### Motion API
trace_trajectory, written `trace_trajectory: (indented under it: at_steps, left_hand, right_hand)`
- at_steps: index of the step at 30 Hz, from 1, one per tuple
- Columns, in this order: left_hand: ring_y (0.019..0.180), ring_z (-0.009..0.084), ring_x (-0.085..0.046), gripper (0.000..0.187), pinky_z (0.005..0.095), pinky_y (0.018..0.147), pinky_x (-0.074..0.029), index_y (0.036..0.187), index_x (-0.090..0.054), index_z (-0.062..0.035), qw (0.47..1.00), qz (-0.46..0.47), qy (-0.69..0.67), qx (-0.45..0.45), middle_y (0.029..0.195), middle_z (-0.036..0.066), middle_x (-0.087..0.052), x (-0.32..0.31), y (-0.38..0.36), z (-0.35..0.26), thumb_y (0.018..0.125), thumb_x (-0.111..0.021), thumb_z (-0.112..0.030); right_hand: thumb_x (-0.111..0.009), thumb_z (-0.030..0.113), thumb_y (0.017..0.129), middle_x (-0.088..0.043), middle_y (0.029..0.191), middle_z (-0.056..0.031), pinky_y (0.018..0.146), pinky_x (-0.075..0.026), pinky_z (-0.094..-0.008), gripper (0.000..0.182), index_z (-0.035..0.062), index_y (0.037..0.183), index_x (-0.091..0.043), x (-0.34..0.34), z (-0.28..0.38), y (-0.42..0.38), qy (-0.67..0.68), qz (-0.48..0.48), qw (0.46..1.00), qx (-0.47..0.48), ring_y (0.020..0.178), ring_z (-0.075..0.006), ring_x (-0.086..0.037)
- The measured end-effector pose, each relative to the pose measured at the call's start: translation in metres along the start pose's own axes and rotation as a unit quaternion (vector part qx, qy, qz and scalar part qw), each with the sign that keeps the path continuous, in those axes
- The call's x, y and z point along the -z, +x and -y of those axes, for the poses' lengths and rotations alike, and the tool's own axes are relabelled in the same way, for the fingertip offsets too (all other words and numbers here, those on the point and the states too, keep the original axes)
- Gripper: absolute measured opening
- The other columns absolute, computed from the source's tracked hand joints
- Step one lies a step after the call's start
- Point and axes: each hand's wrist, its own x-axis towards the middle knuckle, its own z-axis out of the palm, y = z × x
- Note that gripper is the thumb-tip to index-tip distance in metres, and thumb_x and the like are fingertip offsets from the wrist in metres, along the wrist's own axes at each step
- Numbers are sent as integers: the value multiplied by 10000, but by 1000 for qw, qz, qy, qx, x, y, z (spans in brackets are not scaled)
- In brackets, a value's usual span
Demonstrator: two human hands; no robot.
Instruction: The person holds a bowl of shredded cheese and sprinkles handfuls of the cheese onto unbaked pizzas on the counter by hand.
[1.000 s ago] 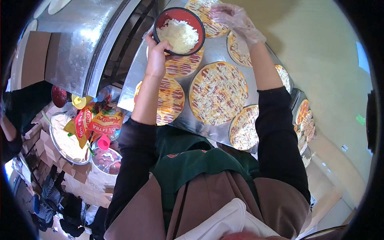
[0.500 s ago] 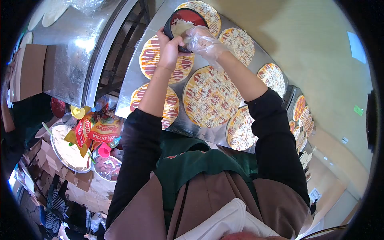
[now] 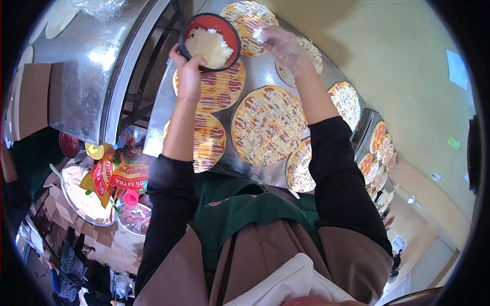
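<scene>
Red bowl [image 3: 230,31] of grated cheese [image 3: 208,46]

The bare left hand [image 3: 188,76] grips the rim of a round red bowl with a black outside [image 3: 196,25], holding it up over the shiny metal table [image 3: 163,107]; the bowl is heaped with white grated cheese [image 3: 208,46]. The right hand [image 3: 283,46], in a clear plastic glove, hovers beside the bowl with a pinch of cheese at its fingertips [image 3: 260,33]. Below lie round pizza bases striped with red sauce and white lines [image 3: 268,125], some already sprinkled. On the left, lower down, stand red-and-yellow sauce pouches [image 3: 117,173] and a steel basin of pale cream [image 3: 84,196].
</scene>
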Motion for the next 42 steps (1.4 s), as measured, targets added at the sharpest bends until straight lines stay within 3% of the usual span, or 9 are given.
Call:
trace_trajectory:
  at_steps: [8, 11, 13, 16, 19, 22, 28, 35, 42]
  left_hand:
    - [1025, 274, -524, 624, 396, 678, -573, 1277, -250, -90, 1000, -17, 3, -14, 1198, 138, -421, 36, -33, -22, 680, -425, -31]
    - [1085, 267, -510, 654, 374, 777, -542, 1303, -260, -83, 999, -7, -44, -4, 1238, 133, -426, 44, -49, -25, 674, -430, -26]
    - [1107, 242, -482, 673, 330, 825, -493, 1295, -266, -85, 999, -17, -49, 7, 1227, 117, -427, 48, -60, -28, 649, -441, -22]
    - [1150, 225, -443, 699, 301, 928, -403, 1292, -275, -80, 996, -27, -77, 20, 1230, 101, -424, 53, -72, -33, 618, -450, -14]
    - [1186, 242, -420, 720, 332, 1002, -342, 1305, -271, -68, 994, -24, -110, 17, 1257, 105, -417, 55, -79, -37, 609, -447, -8]
    - [1207, 252, -405, 740, 352, 1019, -324, 1319, -264, -63, 992, -19, -127, 12, 1278, 111, -409, 57, -83, -41, 605, -450, -5]
    - [1227, 261, -390, 747, 366, 1036, -307, 1325, -272, -64, 990, -17, -139, 14, 1305, 120, -390, 61, -87, -44, 605, -458, -4]
    - [1242, 266, -374, 747, 375, 1046, -296, 1328, -274, -70, 990, -12, -139, 9, 1321, 121, -377, 65, -89, -44, 607, -456, 0]
    - [1236, 262, -388, 752, 367, 1039, -308, 1334, -269, -72, 990, -14, -143, 8, 1323, 123, -386, 62, -92, -47, 607, -441, 6]
  right_hand:
    - [-630, 52, 763, -640, 894, -56, 695, -480, -252, 237, -4, 993, -632, 58, -9, 44, -283, -189, 940, 2, 772, -128, -590]
    - [-661, 73, 691, -639, 810, -67, 634, -485, -273, 201, 85, 890, -679, 60, -10, 52, -423, -285, 860, 14, 680, -162, -585]
    - [-663, 135, 685, -659, 795, -83, 665, -492, -284, 130, 106, 806, -700, 71, -15, 54, -597, -266, 744, 141, 712, -176, -612]
    - [-661, 182, 672, -673, 826, -98, 705, -499, -303, 168, 99, 811, -706, 70, -18, 47, -539, -264, 796, 80, 755, -203, -633]
    - [-628, 219, 744, -655, 847, -72, 702, -481, -293, 240, 103, 947, -683, 65, -21, 42, -573, -260, 777, -13, 740, -160, -588]
    - [-638, 210, 730, -660, 799, -63, 666, -486, -277, 227, 78, 910, -686, 71, -38, 35, -566, -230, 786, 99, 702, -150, -595]
    - [-691, 178, 686, -660, 770, -71, 641, -489, -260, 254, 15, 881, -678, 39, -39, 21, -551, -232, 801, 14, 667, -148, -601]
    - [-706, 249, 628, -682, 811, -110, 724, -503, -304, 232, 75, 782, -711, 44, -32, 27, -542, -220, 806, 92, 747, -207, -648]
    - [-657, 243, 746, -672, 823, -42, 660, -489, -269, 263, 68, 941, -675, 42, -7, 58, -600, -262, 756, 2, 706, -125, -610]
